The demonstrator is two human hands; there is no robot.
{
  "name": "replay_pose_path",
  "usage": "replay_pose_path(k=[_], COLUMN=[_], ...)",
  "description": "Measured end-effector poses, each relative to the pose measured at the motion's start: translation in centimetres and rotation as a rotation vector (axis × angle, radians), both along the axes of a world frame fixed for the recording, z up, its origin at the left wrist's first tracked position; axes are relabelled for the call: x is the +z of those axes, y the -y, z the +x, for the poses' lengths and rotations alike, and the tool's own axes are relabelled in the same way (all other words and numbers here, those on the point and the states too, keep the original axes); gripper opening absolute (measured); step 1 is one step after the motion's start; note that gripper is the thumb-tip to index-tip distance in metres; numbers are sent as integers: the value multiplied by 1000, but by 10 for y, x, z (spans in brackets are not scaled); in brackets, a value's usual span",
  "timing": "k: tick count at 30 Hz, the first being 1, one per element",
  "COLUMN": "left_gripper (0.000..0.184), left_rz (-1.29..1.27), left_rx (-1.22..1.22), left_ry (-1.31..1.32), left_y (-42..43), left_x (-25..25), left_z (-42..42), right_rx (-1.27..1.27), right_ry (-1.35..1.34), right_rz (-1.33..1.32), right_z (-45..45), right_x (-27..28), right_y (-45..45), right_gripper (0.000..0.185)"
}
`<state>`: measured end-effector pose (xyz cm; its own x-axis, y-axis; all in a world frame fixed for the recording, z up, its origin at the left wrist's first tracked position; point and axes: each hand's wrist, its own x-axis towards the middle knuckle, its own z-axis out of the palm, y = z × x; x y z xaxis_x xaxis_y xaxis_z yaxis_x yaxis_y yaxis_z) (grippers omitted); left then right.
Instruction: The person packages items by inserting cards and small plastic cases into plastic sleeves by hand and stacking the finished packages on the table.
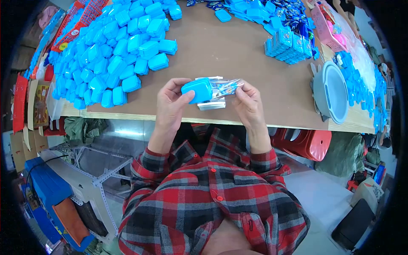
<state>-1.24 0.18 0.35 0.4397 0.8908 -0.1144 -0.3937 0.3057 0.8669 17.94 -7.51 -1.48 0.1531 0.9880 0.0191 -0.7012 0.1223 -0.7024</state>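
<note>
Near the table's front edge, my left hand [172, 102] grips a small blue plastic box [197, 90], thumb on its face. A clear plastic bag with blue print [225, 88] meets the box's right side; whether the box is partly inside it, I cannot tell. My right hand [250, 101] pinches the far end of this bag between thumb and fingers. Under both lies a white stack [212, 104], mostly hidden, its kind unclear. To the left, a large heap of similar blue boxes [114, 51] spreads over the brown tabletop [204, 46].
At the back right stand stacked boxes with printed fronts [289, 46] near more blue pieces [255, 9]. A grey-blue basin [335, 92] sits at the right edge. Red [89, 19] and pink [325, 29] baskets flank the table. A red stool [312, 143] stands below it.
</note>
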Motion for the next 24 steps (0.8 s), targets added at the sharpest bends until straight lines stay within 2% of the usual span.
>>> replay_pose_path(k=[7, 11, 17, 22, 24], left_gripper=[35, 36, 41, 46, 47], left_rz=[53, 94, 119, 7, 8], left_rx=[-18, -71, -92, -229, -189], left_ry=[-84, -166, -93, 22, 20], left_y=[2, 1, 2, 5, 4], left_x=[3, 3, 3, 8, 2], left_z=[0, -3, 0, 4, 5], right_rx=[-10, 33, 12, -39, -246], right_ry=[68, 297, 487, 761, 751], right_rz=[27, 34, 58, 220, 153], right_z=[0, 1, 2, 11, 6], right_x=[1, 5, 7, 0, 7], right_y=[0, 3, 2, 1, 2], right_gripper=[9, 8, 8, 15, 26])
